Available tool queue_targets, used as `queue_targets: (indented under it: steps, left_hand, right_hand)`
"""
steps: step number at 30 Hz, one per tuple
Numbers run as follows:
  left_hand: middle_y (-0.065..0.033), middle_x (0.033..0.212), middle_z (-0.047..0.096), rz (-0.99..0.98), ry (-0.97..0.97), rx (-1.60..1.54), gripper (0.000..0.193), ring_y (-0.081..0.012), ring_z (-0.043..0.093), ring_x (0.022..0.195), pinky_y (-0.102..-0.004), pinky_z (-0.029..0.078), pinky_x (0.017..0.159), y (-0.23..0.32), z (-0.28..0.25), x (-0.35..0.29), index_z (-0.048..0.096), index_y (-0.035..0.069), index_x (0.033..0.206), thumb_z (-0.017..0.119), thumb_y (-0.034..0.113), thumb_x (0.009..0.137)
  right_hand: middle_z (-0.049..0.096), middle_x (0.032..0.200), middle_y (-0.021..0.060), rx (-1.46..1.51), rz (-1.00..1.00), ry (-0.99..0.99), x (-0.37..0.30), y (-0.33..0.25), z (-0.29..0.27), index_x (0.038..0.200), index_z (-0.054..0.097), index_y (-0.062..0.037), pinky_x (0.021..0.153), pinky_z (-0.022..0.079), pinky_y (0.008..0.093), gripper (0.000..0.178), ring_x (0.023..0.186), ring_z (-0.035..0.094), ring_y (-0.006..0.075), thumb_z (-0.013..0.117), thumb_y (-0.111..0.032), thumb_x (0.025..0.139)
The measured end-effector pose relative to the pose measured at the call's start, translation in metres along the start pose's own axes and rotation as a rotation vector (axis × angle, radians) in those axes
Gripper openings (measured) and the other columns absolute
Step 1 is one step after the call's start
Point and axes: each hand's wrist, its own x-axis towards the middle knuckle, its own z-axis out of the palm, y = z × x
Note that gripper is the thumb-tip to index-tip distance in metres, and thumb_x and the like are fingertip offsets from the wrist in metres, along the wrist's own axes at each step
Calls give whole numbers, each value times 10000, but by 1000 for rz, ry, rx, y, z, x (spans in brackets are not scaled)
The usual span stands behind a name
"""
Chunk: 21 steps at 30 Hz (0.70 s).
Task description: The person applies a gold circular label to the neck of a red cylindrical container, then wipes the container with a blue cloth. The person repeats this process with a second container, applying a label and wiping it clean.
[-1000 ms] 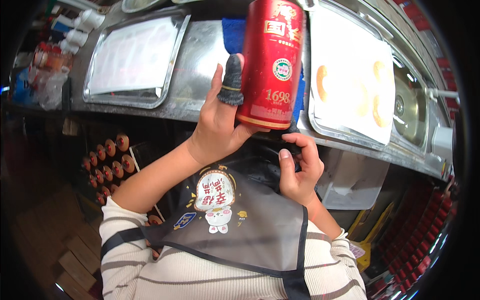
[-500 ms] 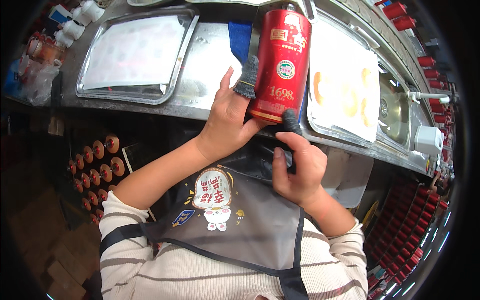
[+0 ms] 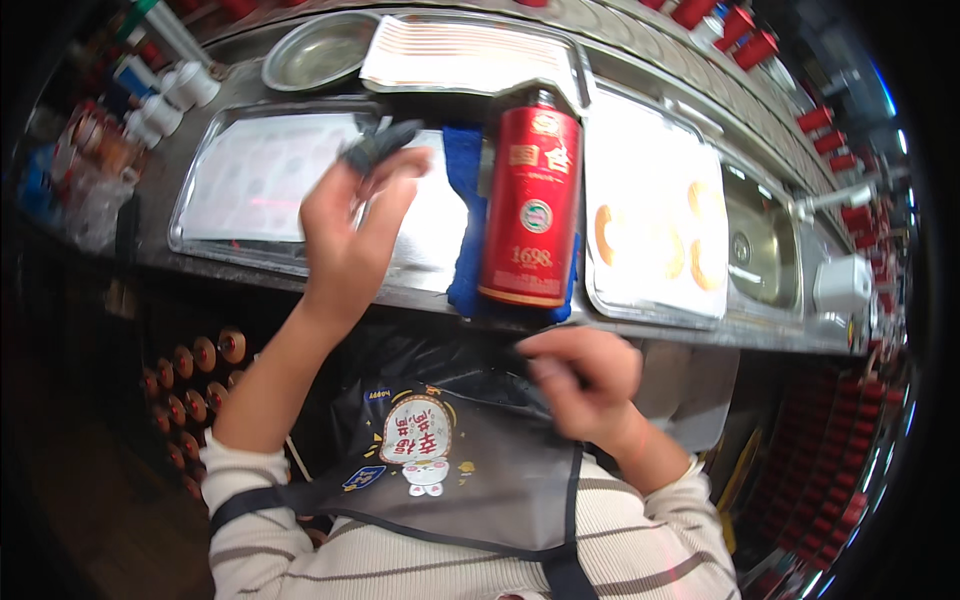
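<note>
A tall red bottle (image 3: 533, 210) with gold lettering and a round pale emblem rests on a blue cloth (image 3: 463, 200). Neither hand touches it. My left hand (image 3: 345, 230) is raised over the right side of a left-hand metal tray (image 3: 180, 215). It is blurred, its thumb and fingers apart, and a dark grey finger cover (image 3: 380, 145) is on one finger. Nothing shows in its grasp. Below the bottle, in front of my apron, my right hand (image 3: 595, 380) hovers with fingers partly curled and thumb apart. It is smeared too, and I see nothing in it.
White sheets (image 3: 270, 175) lie in the left tray. On the right, another tray (image 3: 655, 318) holds a white sheet with orange-gold curved decals (image 3: 700, 260). A sink (image 3: 765, 235), a metal bowl (image 3: 320, 55) and a striped-sheet tray (image 3: 470, 50) surround the counter. Racks of red parts (image 3: 810, 480) stand at right.
My left hand has let go of the bottle and moved left toward the tray. My right hand has drawn back from the bottle's base. The bottle now rests on the blue cloth; the view has shifted.
</note>
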Motion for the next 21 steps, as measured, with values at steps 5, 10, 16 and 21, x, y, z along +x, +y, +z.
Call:
queue_targets:
  steps: [5, 10, 16, 21]
  left_hand:
    - [-208, 859, 678, -60, -46, 377, 410, -380, 663, 861, -431, 515, 822, -25, 46, 97, 671, 30, 890, 539, 414, 944]
    - [-252, 1209, 640, -422, -268, 299, 571, -358, 635, 1108, -402, 485, 961, -47, 80, 126, 570, -12, 1201, 502, 493, 942]
    - [-301, 1228, 620, -394, -196, 142, 650, -415, 597, 1177, -405, 473, 991, -30, 52, 102, 547, -66, 1231, 629, 429, 818]
    - [-99, 931, 720, -161, -270, -62, 450, -194, 677, 907, -326, 528, 831, 29, -93, 35, 690, 17, 1033, 829, 362, 779]
  right_hand:
    - [609, 1220, 110, -147, 502, 94, 5, 14, -11, 1360, 504, 6, 577, 421, 194, 673, 685, 553, 70, 797, -127, 769]
    - [527, 1343, 168, -424, 328, -7, 18, 53, 17, 1552, 211, -35, 888, 547, 316, 1122, 1225, 569, 226, 902, -113, 671]
    - [482, 1428, 126, 17, 391, 24, 5, 23, 15, 1536, 297, -35, 1023, 488, 372, 1061, 1266, 535, 234, 892, -53, 657]
    - [438, 1487, 203, 266, 288, -185, 7, 10, 13, 1523, 286, 41, 1073, 436, 404, 1081, 1282, 534, 284, 907, -225, 679]
